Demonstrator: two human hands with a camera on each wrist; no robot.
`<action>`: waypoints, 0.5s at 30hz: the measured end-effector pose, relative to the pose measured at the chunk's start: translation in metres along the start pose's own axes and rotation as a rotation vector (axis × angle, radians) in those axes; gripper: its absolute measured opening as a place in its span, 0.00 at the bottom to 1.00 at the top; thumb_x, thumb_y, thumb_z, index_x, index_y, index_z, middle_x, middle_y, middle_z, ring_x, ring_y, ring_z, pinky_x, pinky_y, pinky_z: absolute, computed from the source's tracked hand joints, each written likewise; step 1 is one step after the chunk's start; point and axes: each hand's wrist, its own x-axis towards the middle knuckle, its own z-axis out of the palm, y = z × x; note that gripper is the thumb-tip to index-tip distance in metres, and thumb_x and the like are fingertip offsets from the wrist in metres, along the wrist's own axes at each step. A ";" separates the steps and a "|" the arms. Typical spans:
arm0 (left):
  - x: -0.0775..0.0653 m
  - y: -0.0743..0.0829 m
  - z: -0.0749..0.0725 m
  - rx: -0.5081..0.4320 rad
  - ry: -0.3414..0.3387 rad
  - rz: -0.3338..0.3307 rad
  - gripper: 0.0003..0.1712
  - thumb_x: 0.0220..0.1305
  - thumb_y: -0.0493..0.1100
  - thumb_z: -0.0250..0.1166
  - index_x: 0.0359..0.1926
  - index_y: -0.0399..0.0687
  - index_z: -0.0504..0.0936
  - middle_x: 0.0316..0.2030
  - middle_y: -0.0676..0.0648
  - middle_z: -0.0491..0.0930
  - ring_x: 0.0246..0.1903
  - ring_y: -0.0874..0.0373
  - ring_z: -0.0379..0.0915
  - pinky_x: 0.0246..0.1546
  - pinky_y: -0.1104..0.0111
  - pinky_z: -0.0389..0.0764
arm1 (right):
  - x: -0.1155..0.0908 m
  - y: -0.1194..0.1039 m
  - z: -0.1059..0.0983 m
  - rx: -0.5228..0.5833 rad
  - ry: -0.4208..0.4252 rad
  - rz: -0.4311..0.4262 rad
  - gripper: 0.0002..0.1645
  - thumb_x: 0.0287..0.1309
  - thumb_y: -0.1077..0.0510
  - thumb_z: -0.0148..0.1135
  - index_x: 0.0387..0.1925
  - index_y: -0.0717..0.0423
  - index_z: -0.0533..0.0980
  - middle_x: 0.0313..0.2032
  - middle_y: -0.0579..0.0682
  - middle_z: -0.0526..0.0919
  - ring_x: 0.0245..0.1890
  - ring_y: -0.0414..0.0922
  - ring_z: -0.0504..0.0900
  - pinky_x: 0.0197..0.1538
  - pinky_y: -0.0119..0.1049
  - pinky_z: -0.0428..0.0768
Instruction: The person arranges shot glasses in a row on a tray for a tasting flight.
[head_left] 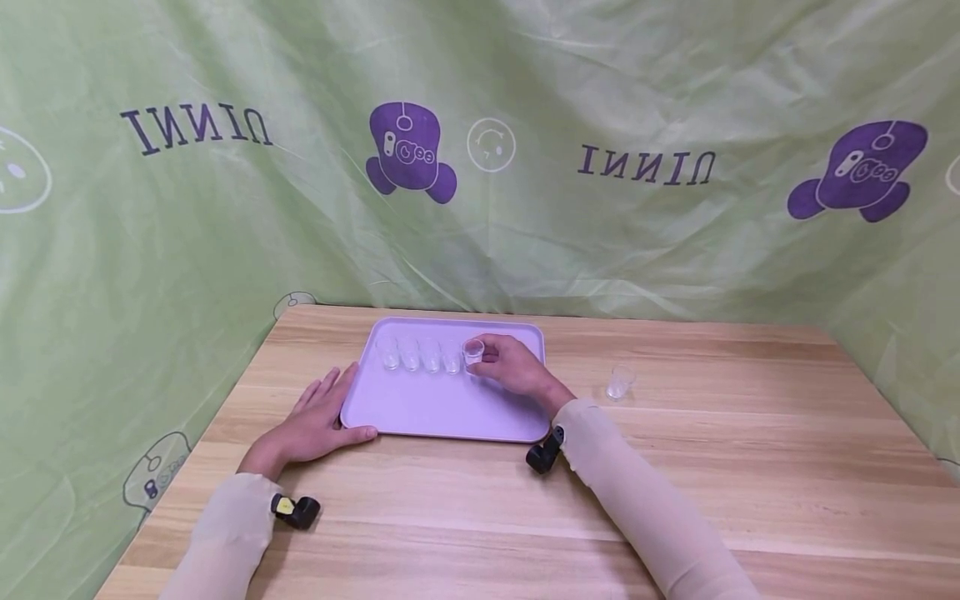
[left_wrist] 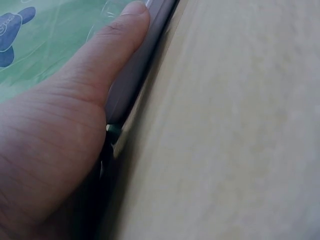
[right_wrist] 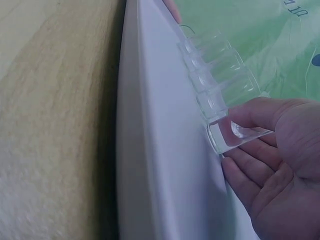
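In the head view, several small clear glasses stand in a row along the back of a purple tray. My right hand holds another clear glass at the right end of that row. The right wrist view shows the thumb and fingers around this glass, its base at the tray surface and close beside its neighbour. My left hand rests at the tray's left front corner with straight, spread fingers; its thumb lies along the front rim. The left wrist view shows that thumb against the tray edge.
One more clear glass stands on the wooden table, right of the tray. A green printed cloth hangs behind the table and along its sides. Black wrist cameras sit on both sleeves.
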 end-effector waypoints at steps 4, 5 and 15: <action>-0.001 0.004 -0.002 -0.003 0.012 0.004 0.67 0.62 0.69 0.68 0.83 0.41 0.38 0.80 0.36 0.44 0.79 0.38 0.29 0.75 0.48 0.29 | 0.000 -0.002 0.000 -0.006 0.005 0.011 0.21 0.63 0.67 0.68 0.57 0.66 0.79 0.55 0.59 0.83 0.56 0.51 0.83 0.57 0.37 0.81; -0.002 0.006 -0.003 -0.007 0.014 0.009 0.67 0.63 0.68 0.69 0.82 0.39 0.39 0.80 0.34 0.44 0.79 0.37 0.29 0.75 0.46 0.30 | -0.001 -0.002 0.000 -0.006 0.006 0.014 0.21 0.63 0.67 0.69 0.58 0.66 0.79 0.55 0.58 0.83 0.56 0.51 0.83 0.57 0.37 0.81; -0.006 0.017 -0.008 -0.020 0.013 0.014 0.66 0.62 0.65 0.70 0.81 0.34 0.42 0.79 0.31 0.46 0.78 0.34 0.31 0.74 0.43 0.31 | -0.009 -0.011 -0.006 -0.013 -0.033 0.060 0.45 0.62 0.60 0.73 0.75 0.62 0.62 0.66 0.60 0.75 0.67 0.55 0.74 0.68 0.48 0.72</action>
